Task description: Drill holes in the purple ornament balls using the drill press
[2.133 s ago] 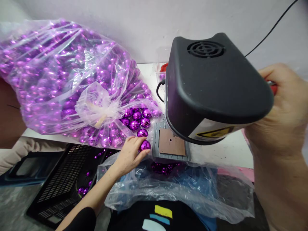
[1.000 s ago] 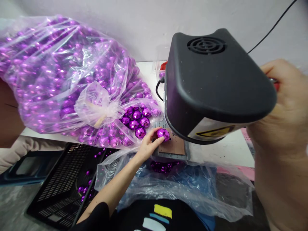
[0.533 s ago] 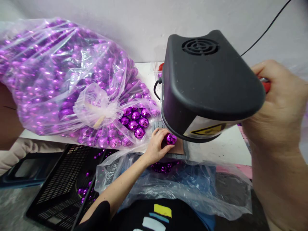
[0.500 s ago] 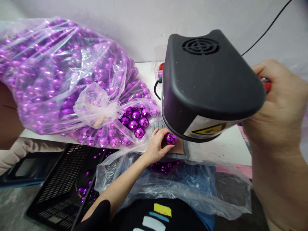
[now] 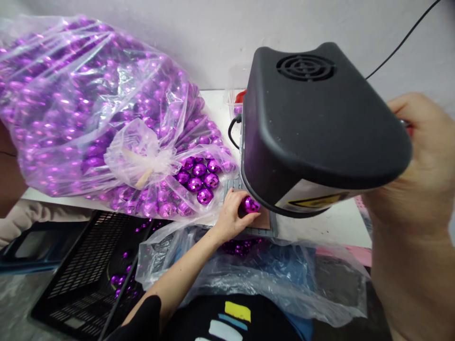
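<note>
My left hand (image 5: pixel 232 215) pinches a shiny purple faceted ball (image 5: pixel 250 204) between thumb and fingers. It keeps the ball low at the front edge of a large black machine cover (image 5: pixel 320 113), over a grey base with a brown pad (image 5: pixel 262 220). My right hand (image 5: pixel 414 156) is raised at the machine's right side, its fingers closed around a handle, of which only a bit of red and metal shows. The cover hides the machine's working part and most of that handle.
A big tied clear bag (image 5: pixel 88 109) of purple balls fills the left of the white table (image 5: pixel 332 222). Several loose balls (image 5: pixel 204 182) lie beside it. Below stand a black crate (image 5: pixel 81 279) and a clear plastic sheet (image 5: pixel 256 279) across the lap. A clear container (image 5: pixel 234 102) sits behind.
The machine cover and my right hand appear slightly farther right as the view shifts a little. My left hand keeps the ball in the same place on the base.
</note>
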{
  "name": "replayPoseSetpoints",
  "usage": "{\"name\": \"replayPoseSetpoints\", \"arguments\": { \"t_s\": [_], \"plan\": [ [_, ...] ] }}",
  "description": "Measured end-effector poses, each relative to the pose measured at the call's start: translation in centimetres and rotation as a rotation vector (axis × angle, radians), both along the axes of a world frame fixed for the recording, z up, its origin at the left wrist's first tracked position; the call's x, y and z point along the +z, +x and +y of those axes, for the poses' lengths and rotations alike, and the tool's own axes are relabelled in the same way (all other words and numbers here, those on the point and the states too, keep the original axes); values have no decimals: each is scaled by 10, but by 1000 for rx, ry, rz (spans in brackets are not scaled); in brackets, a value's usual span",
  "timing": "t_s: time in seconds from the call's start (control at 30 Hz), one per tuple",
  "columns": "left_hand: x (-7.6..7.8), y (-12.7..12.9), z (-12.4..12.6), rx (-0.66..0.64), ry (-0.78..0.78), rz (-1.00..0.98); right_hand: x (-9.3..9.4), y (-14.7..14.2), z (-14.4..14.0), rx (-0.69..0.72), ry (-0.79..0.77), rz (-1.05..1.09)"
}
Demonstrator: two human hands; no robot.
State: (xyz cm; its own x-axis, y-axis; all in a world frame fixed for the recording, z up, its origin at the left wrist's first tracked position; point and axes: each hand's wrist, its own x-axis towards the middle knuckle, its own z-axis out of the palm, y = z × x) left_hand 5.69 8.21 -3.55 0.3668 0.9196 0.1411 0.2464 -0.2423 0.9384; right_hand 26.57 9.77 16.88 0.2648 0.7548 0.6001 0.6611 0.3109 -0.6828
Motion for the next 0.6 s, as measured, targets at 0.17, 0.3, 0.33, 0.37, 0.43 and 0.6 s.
{"name": "replayPoseSetpoints", "arguments": {
  "t_s": [0.17, 0.3, 0.33, 0.37, 0.43, 0.6],
  "plan": [
    [-7, 1, -2, 31, -13, -9, -2, 2, -1, -1, 16, -1],
    [-7, -3, -3, 18, 43, 47, -6, 5, -1, 22, 60, -46],
    [-6, -4, -3, 18, 52, 54, -7, 5, 0, 26, 63, -50],
    [-5, -4, -2, 19, 58, 62, -7, 6, 0, 25, 64, -51],
    [-2, -4, -1, 15, 59, 80, -8, 6, 0, 15, 68, -55],
    [0, 0, 3, 7, 55, 96, -9, 7, 0, 9, 89, -77]
  ]
}}
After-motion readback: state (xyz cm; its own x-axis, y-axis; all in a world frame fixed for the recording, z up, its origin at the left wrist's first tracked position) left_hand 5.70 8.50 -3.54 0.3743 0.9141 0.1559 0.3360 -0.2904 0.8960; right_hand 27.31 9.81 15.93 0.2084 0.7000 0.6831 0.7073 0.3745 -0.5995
